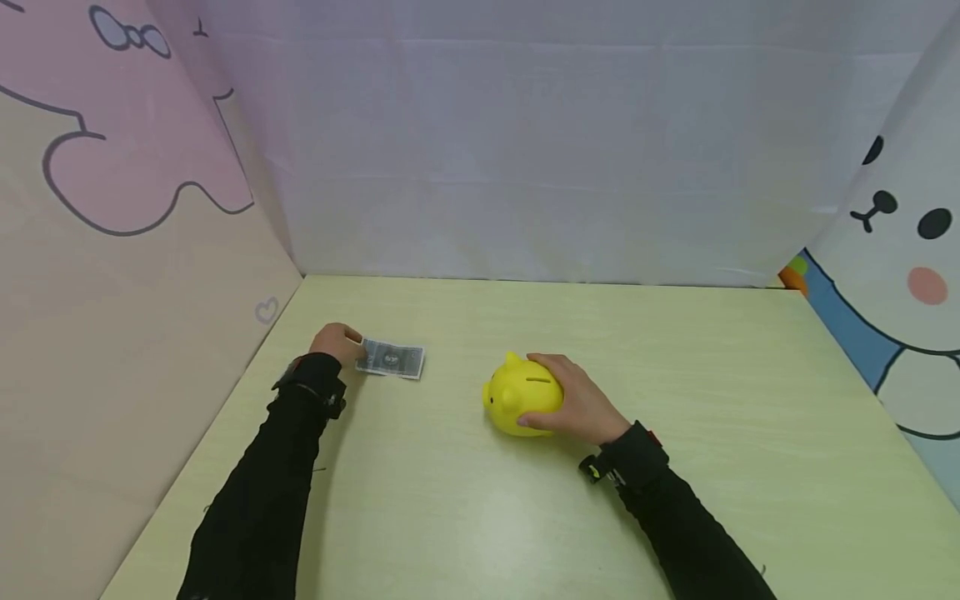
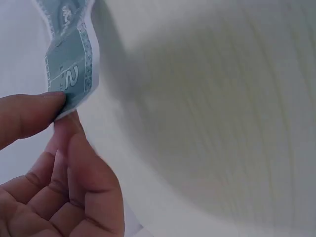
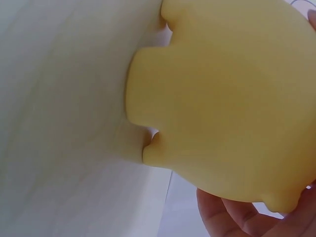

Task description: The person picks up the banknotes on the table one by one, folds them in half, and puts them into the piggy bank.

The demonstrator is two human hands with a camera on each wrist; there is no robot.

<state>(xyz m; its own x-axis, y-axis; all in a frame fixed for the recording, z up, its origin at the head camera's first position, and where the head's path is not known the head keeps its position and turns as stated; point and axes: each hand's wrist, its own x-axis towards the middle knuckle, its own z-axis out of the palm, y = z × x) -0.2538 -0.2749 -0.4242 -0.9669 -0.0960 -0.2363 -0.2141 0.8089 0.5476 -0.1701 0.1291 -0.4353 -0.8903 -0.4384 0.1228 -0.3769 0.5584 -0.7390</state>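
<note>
A yellow piggy bank stands upright on the table, its slot on top and its snout toward the left. My right hand grips it from the right side, thumb at the near side and fingers round the far side. In the right wrist view, the piggy bank's feet are at the tabletop. Further left, my left hand pinches one end of a grey-green banknote between thumb and fingertips. The left wrist view shows a figure 2 on the banknote, which bends slightly along its length.
The pale wooden table is walled by a white sheet at the back and printed cloths at both sides. The left cloth runs close beside my left arm. Dark bands with small cameras sit on both wrists.
</note>
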